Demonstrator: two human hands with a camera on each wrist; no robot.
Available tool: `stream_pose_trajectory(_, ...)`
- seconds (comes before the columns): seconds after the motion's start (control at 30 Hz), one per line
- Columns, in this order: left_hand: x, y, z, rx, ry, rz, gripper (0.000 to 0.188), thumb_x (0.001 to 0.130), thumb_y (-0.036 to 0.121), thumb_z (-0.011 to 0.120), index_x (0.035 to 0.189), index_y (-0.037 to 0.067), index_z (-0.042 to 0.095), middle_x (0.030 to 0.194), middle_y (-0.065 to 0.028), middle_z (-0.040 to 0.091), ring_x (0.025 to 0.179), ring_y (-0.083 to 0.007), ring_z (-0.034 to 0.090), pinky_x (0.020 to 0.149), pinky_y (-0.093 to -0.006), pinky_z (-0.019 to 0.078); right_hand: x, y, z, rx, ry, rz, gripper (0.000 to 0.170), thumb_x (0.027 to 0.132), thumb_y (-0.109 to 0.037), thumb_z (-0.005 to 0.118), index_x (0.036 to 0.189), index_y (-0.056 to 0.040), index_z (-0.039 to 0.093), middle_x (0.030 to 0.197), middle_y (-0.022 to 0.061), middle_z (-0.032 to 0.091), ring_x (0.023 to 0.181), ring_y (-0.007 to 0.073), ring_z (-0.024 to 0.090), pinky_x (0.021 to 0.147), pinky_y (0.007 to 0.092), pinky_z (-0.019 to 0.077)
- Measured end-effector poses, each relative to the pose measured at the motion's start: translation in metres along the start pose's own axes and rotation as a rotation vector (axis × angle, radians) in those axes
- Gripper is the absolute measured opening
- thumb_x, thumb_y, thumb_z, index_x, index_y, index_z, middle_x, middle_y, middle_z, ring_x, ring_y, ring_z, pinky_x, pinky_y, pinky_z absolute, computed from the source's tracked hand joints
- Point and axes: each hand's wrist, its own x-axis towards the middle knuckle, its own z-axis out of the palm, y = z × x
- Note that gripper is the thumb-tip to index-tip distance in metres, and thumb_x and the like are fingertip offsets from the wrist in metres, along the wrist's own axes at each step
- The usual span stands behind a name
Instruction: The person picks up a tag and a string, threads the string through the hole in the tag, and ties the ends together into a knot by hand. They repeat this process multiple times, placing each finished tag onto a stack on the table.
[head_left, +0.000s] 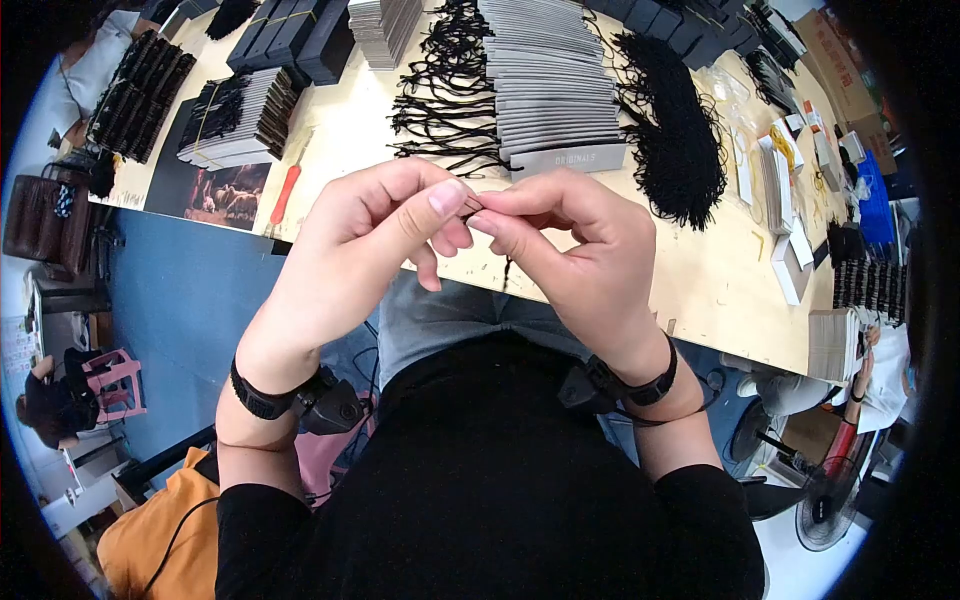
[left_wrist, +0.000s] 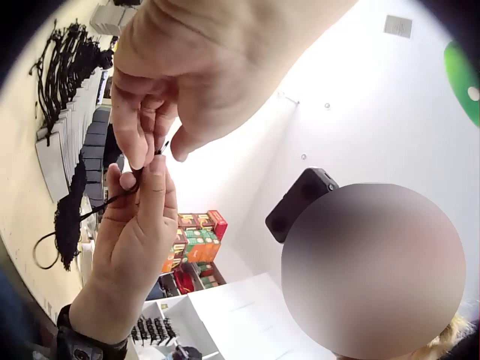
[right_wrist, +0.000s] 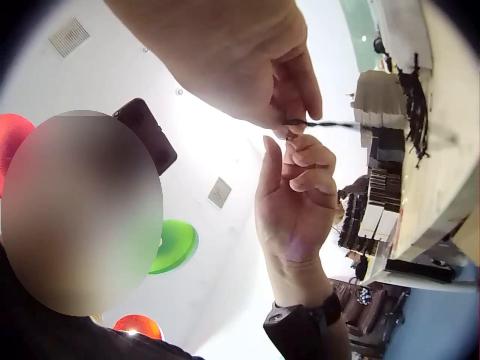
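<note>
Cord: thin black twisted cord [right_wrist: 326, 124], held between both hands at upper centre of the head view; a length hangs below the fingers.
Left hand: bare left hand [head_left: 365, 230], thumb and index fingertip close together at the cord, other fingers bent loosely.
Right hand: bare right hand [head_left: 590, 245], thumb and index finger pinching the cord; its fingertips meet the left hand's.
Table edge: front edge of the pale wooden table [head_left: 730, 290] runs beneath the hands, sloping toward lower right.
Room: pale wood shows right of the right hand; the black-shirted torso lies below the hands, lower centre.
In the way: long row of grey-white cards with black cords [head_left: 555, 85], just beyond the fingertips; heap of black cords [head_left: 680, 140], upper right.
Left side: red-handled tool [head_left: 286, 193] near the edge, beside a dark picture sheet [head_left: 235, 195]; banded stack of white cards [head_left: 235, 120] above.
Count: two hands, one red-handled tool, one picture sheet, one long card row; cards overlap too closely to count.
</note>
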Motion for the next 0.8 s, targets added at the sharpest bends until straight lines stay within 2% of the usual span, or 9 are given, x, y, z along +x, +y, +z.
stream_pose_trajectory(0.13, -0.003, -0.009, 0.003, 0.014, 0.029, 0.101, 0.015, 0.085, 0.013, 0.056, 0.088, -0.001, 0.056, 0.073, -0.0032, 0.056, 0.058, -0.0064, 0.050, 0.050, -0.0179, 0.0416, 0.000, 0.001, 0.002, 0.052, 0.049, 0.023, 0.010, 0.073, -0.004, 0.066, 0.081, 0.0017, 0.062, 0.073, 0.0081, 0.064, 0.066, 0.0129, 0.064, 0.058, 0.0214, 0.0499)
stream_pose_trajectory(0.33, -0.003, -0.009, -0.005, 0.118, 0.001, 0.035, 0.012, 0.083, 0.011, 0.058, 0.086, 0.000, 0.058, 0.071, -0.0018, 0.055, 0.062, -0.0064, 0.051, 0.052, -0.0193, 0.0434, 0.003, 0.004, -0.003, 0.143, -0.095, 0.097, 0.007, 0.074, -0.004, 0.065, 0.079, 0.0002, 0.062, 0.069, 0.0079, 0.062, 0.060, 0.0140, 0.061, 0.054, 0.0233, 0.0482)
stream_pose_trajectory(0.37, -0.003, -0.008, -0.004, 0.114, 0.004, 0.036, 0.012, 0.083, 0.011, 0.058, 0.086, 0.000, 0.058, 0.071, -0.0018, 0.055, 0.062, -0.0064, 0.051, 0.052, -0.0193, 0.0434, 0.003, 0.007, -0.004, -0.085, -0.104, -0.080, 0.007, 0.074, -0.005, 0.064, 0.078, -0.0007, 0.061, 0.069, 0.0085, 0.061, 0.059, 0.0164, 0.060, 0.052, 0.0249, 0.0466)
stream_pose_trajectory(0.43, -0.003, -0.006, -0.003, 0.639, 0.050, 0.201, 0.009, 0.084, 0.008, 0.055, 0.085, -0.001, 0.055, 0.072, -0.0019, 0.054, 0.063, -0.0054, 0.048, 0.053, -0.0183, 0.0411, 0.003, 0.010, -0.002, -0.315, -0.112, -0.258, 0.006, 0.074, -0.005, 0.063, 0.078, -0.0016, 0.060, 0.068, 0.0091, 0.059, 0.059, 0.0189, 0.059, 0.051, 0.0265, 0.0450)
stream_pose_trajectory(0.57, 0.000, -0.005, 0.000, 0.950, 0.140, 0.488, 0.008, 0.085, 0.008, 0.055, 0.083, -0.001, 0.055, 0.072, -0.0014, 0.052, 0.062, -0.0065, 0.047, 0.054, -0.0196, 0.0410, 0.007, 0.008, 0.002, -0.383, -0.076, -0.192, 0.007, 0.076, -0.008, 0.060, 0.081, -0.0028, 0.058, 0.069, 0.0095, 0.056, 0.060, 0.0218, 0.056, 0.051, 0.0297, 0.0426)
stream_pose_trajectory(0.63, -0.001, -0.005, 0.002, 0.558, 0.177, 0.272, 0.010, 0.081, 0.006, 0.057, 0.088, 0.000, 0.055, 0.076, -0.0066, 0.055, 0.069, -0.0151, 0.055, 0.064, -0.0264, 0.0446, 0.011, 0.007, 0.003, -0.323, -0.063, -0.142, 0.007, 0.077, -0.008, 0.060, 0.082, -0.0027, 0.058, 0.069, 0.0085, 0.056, 0.060, 0.0197, 0.056, 0.051, 0.0293, 0.0424)
stream_pose_trajectory(0.7, 0.005, -0.018, 0.007, 0.286, 0.183, 0.338, 0.016, 0.081, 0.007, 0.057, 0.095, 0.001, 0.053, 0.084, -0.0063, 0.055, 0.077, -0.0148, 0.054, 0.071, -0.0269, 0.0437, 0.014, 0.008, 0.004, 0.079, 0.016, 0.027, 0.007, 0.077, -0.008, 0.060, 0.082, -0.0031, 0.058, 0.072, 0.0054, 0.055, 0.064, 0.0133, 0.053, 0.055, 0.0261, 0.0408)
stream_pose_trajectory(0.73, 0.009, -0.026, 0.010, 0.014, 0.182, 0.392, 0.022, 0.082, 0.007, 0.057, 0.101, 0.001, 0.051, 0.092, -0.0060, 0.054, 0.085, -0.0145, 0.054, 0.078, -0.0275, 0.0429, 0.016, 0.010, 0.003, 0.072, 0.017, 0.016, 0.007, 0.077, -0.008, 0.060, 0.082, -0.0031, 0.058, 0.072, 0.0054, 0.055, 0.064, 0.0133, 0.053, 0.055, 0.0261, 0.0408)
stream_pose_trajectory(0.8, 0.015, -0.036, 0.020, -0.042, 0.108, 0.480, 0.036, 0.082, 0.010, 0.059, 0.113, 0.001, 0.044, 0.106, -0.0068, 0.049, 0.100, -0.0144, 0.047, 0.090, -0.0291, 0.0371, 0.020, 0.015, 0.000, 0.145, 0.043, -0.012, 0.005, 0.077, -0.006, 0.059, 0.082, -0.0036, 0.058, 0.080, 0.0027, 0.053, 0.070, 0.0081, 0.049, 0.062, 0.0221, 0.0395)
